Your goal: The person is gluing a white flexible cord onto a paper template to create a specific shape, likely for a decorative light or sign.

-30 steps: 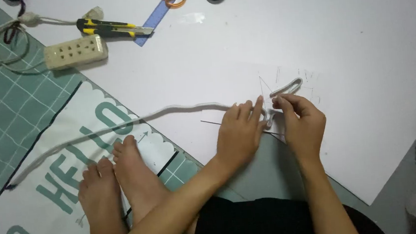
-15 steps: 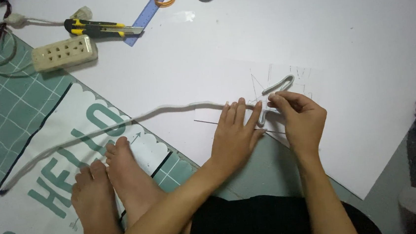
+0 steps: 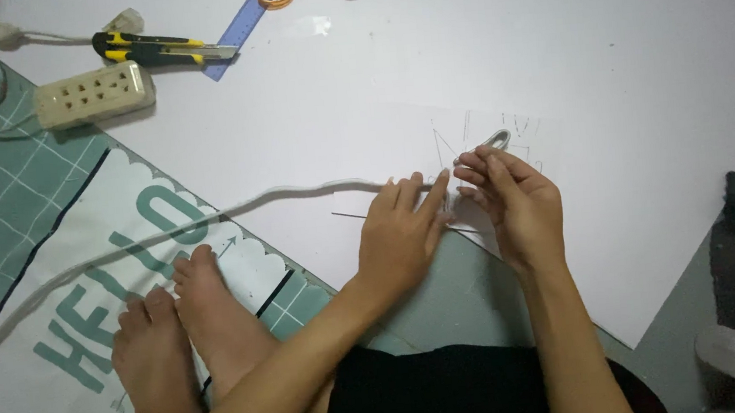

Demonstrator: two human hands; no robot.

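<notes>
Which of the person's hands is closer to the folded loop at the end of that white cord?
Right. The right hand has its fingertips on the loop; the left hand lies flat farther back along the cord.

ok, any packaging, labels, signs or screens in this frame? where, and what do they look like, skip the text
Printed mat: on the floor at lower left, under the bare feet; white scallop-edged panel with large teal lettering on a green grid ground.
Sketched sheet: under both hands, on the big white board; white paper with thin pencil lines.
No packages or screens in view.
</notes>
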